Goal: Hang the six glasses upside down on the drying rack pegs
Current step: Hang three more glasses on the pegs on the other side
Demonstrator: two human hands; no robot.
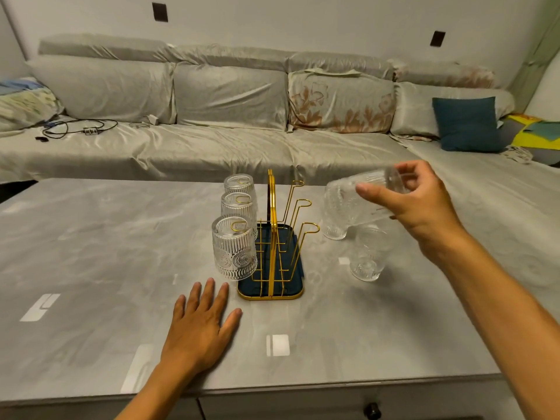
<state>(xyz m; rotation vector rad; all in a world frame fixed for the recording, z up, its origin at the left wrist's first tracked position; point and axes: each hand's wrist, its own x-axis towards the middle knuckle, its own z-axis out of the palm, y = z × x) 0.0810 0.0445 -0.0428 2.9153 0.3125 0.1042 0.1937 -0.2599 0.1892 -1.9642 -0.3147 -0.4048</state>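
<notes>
A gold wire drying rack [274, 237] on a dark blue tray stands mid-table. Three ribbed clear glasses hang upside down on its left pegs: near [234, 253], middle [237, 207], far [239, 184]. The three right pegs [306, 204] are bare. My right hand [412, 201] holds a fourth glass [348, 198] tilted on its side in the air, to the right of the rack. Two more glasses stand on the table to the right, one [334, 231] behind the held glass and one [366, 259] nearer. My left hand [203, 325] lies flat on the table, fingers spread, just left of the tray's front.
The grey marble-look table [91, 253] reaches to a front edge near me. Behind it runs a long covered sofa [212, 95] with a teal cushion [466, 122] at the right and cables [81, 128] at the left.
</notes>
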